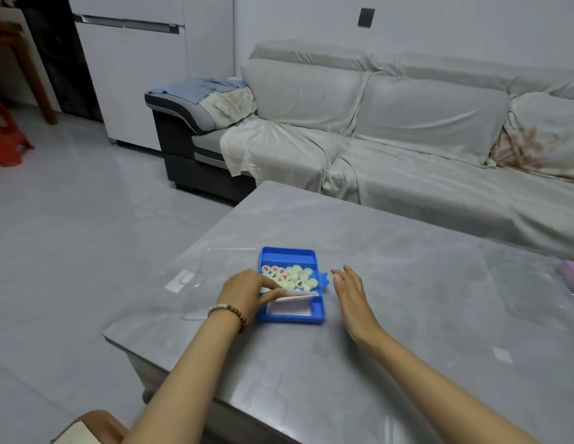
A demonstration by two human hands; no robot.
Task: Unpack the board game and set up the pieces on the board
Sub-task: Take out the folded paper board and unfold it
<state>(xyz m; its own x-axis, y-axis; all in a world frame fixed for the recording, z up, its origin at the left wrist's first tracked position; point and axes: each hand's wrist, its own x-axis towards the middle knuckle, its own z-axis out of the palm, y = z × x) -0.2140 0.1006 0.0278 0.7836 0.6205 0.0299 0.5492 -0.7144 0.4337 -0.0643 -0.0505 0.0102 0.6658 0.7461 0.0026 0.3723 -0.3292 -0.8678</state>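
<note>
Far L: red plastic stool (pixel 5 136) on grey tile floor, white fridge (pixel 131 78) behind it. Grey table (pixel 391 347) fills lower centre and R. On its L part a clear lid (pixel 215 270) lies flat, just beside the blue box's L wall, w/ a white label (pixel 179 280) at its L edge. L hand (pixel 247 291), bead bracelet (pixel 228 312) on the wrist, is over the box's L rim; thumb and fingers pinch the L edge of a folded white sheet (pixel 290 306) lying in the near part of the box, top flap lifted a bit. Blue box (pixel 290 252) sits open on the table, approx centre. Round white pieces (pixel 293 277) heaped in its middle section, some w/ red chars, a few w/ dark ones; far strip of box bare. Small blue tab sticks out on the box's R side. R hand (pixel 353 296) just R of the box, apart from it, fingers straight and loosely spread, holding nothing; can't tell if it touches the tabletop. Behind: sofa (pixel 407 129) under pale covers, blue cloth (pixel 202 86) on its L armrest. Far R of table: clear plastic sheet (pixel 535 283), blurred purple item (pixel 572 270) at frame edge.
</note>
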